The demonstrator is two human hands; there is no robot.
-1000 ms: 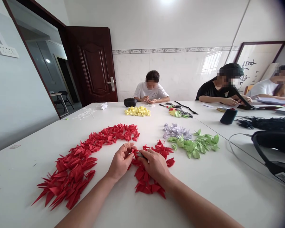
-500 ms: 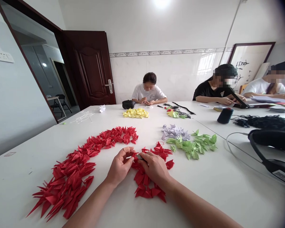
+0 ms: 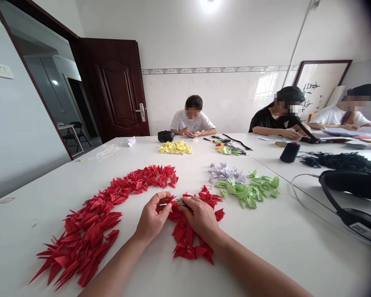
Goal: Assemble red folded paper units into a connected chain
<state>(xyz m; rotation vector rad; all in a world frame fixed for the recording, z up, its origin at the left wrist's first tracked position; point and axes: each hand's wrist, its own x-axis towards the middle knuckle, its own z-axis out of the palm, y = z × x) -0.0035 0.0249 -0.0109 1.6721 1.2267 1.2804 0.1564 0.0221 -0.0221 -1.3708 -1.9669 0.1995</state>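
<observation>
My left hand (image 3: 152, 213) and my right hand (image 3: 200, 218) meet above a small heap of red paper cranes (image 3: 188, 239) on the white table (image 3: 266, 251). Left fingertips pinch a pointed red paper crane (image 3: 173, 205). My right fingers close on that crane and a small dark object (image 3: 182, 203), mostly hidden by them. A long band of red paper cranes (image 3: 89, 231) curves away to the left of my left hand, and its upper arc ends close to my fingers.
Lilac (image 3: 225, 174), green (image 3: 250, 192) and yellow (image 3: 174, 147) paper cranes lie ahead. Headphones (image 3: 349, 194), black tangled strands (image 3: 340, 161) and a black cylinder (image 3: 289, 152) lie right. Several people (image 3: 191, 121) sit at the tables' far side.
The whole scene sits slightly further left in the view and tilts a little. My hands stay together over the small red heap, with my left fingers closing in toward the crane.
</observation>
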